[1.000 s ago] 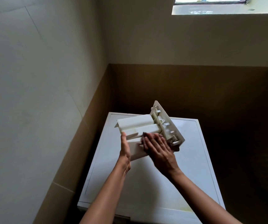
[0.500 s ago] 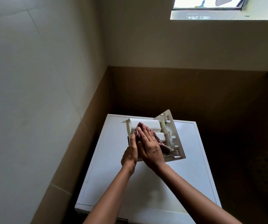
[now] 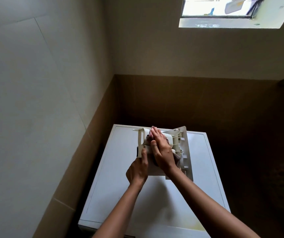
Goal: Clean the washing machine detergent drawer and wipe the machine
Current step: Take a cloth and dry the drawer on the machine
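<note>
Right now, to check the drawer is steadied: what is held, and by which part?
The left hand grips the detergent drawer by its left edge. The right hand only presses a cloth flat on it.

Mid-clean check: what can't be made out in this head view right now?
- Cloth: mostly hidden under the right hand, head view; only edges show.
- Detergent drawer compartments: covered by hands and too small; residue unreadable.
- Left hand: fingers behind the drawer.
- Washing machine front: cut off by the bottom edge.
</note>
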The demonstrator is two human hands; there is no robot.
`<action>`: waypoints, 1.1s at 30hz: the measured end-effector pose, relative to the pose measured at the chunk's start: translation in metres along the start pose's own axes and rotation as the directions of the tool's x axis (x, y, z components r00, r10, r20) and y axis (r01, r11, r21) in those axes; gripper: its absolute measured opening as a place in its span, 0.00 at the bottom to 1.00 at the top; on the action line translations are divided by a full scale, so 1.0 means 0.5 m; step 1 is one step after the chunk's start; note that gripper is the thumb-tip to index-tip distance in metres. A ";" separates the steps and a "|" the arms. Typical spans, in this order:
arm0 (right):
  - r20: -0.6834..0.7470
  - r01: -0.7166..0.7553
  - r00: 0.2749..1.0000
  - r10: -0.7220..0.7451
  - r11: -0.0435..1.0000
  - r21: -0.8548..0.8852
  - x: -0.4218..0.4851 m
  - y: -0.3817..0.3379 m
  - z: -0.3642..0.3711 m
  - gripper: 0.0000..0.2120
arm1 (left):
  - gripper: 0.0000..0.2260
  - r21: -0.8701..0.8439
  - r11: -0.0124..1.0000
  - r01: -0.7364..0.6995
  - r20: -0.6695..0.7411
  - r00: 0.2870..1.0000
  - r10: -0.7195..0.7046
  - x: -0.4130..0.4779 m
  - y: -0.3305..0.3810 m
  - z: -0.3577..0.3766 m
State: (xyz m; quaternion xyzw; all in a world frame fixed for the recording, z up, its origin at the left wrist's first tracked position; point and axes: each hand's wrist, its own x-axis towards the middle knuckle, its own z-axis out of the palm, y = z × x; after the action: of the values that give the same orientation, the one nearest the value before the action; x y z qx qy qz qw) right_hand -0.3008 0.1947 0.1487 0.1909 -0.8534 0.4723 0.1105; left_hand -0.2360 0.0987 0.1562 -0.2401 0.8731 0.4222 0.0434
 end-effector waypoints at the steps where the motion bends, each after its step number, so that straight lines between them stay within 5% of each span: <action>1: 0.031 0.072 0.997 -0.072 0.997 0.017 0.000 0.005 -0.008 0.24 | 0.32 0.002 1.000 -0.016 -0.018 1.000 0.016 0.002 -0.002 -0.001; 4: 0.074 0.111 0.991 -0.110 0.994 -0.011 0.013 0.030 -0.035 0.22 | 0.32 0.013 0.999 -0.037 -0.066 0.997 0.038 -0.003 -0.009 -0.005; 6: -0.030 -0.121 0.992 0.120 0.991 -0.049 0.029 0.037 -0.052 0.18 | 0.32 0.010 0.999 -0.050 -0.081 0.995 0.051 -0.009 -0.019 -0.006; 9: -0.045 -0.445 0.894 0.445 0.895 0.009 0.056 0.024 -0.074 0.15 | 0.34 0.063 0.993 -0.102 -0.101 0.989 0.108 -0.019 -0.032 -0.006; 18: 0.233 -0.213 0.952 0.198 0.976 0.040 0.087 -0.066 -0.052 0.15 | 0.32 0.161 0.979 -0.125 -0.151 0.977 0.150 -0.030 -0.044 -0.007; 26: 0.187 -0.455 0.848 0.496 0.862 -0.221 0.088 0.011 -0.113 0.17 | 0.41 -0.018 0.996 -0.087 -0.237 0.968 0.081 -0.030 -0.071 -0.034; 33: 0.053 -0.209 0.976 0.209 0.978 -0.002 0.048 -0.089 -0.025 0.12 | 0.29 -0.035 0.998 0.046 -0.138 0.989 -0.051 -0.024 -0.056 -0.021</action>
State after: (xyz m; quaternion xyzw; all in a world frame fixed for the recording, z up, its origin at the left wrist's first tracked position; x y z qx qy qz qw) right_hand -0.3033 0.1786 0.1983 0.1127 -0.8705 0.4776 0.0373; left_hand -0.2116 0.0805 0.1461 -0.2907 0.8611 0.4169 -0.0112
